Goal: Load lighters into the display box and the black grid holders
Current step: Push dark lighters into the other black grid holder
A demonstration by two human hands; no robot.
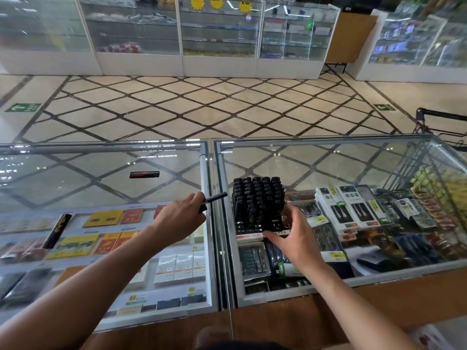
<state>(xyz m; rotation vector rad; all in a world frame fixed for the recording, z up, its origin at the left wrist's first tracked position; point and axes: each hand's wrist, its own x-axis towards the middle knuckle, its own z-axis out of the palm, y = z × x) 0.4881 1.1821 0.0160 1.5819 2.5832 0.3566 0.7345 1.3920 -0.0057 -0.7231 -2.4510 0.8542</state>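
A display box [249, 236] stands on the right-hand glass counter [328, 162], leaning back a little. It is packed with rows of upright black lighters [255, 195] that fill it nearly to the front row. A white and red label strip runs along its low front edge.

The left hand [180, 218] has its fingers [197, 198] curled tightly round a slim black lighter [214, 198]. The lighter sticks out past the knuckles toward the box, its tip close to the box's upper left side but apart from it.

The right hand [297, 238] is at the box's near right corner. Its thumb [274, 236] stretches along the front edge, and its other fingers, spread and lightly bent, rest against the right side. It clasps nothing else.

Beyond the left fingers, well away on the left glass counter [75, 173], a red and black lighter [144, 174] lies flat. A long black carton [57, 231] lies left of that hand's wrist. Packets show under both glass tops.
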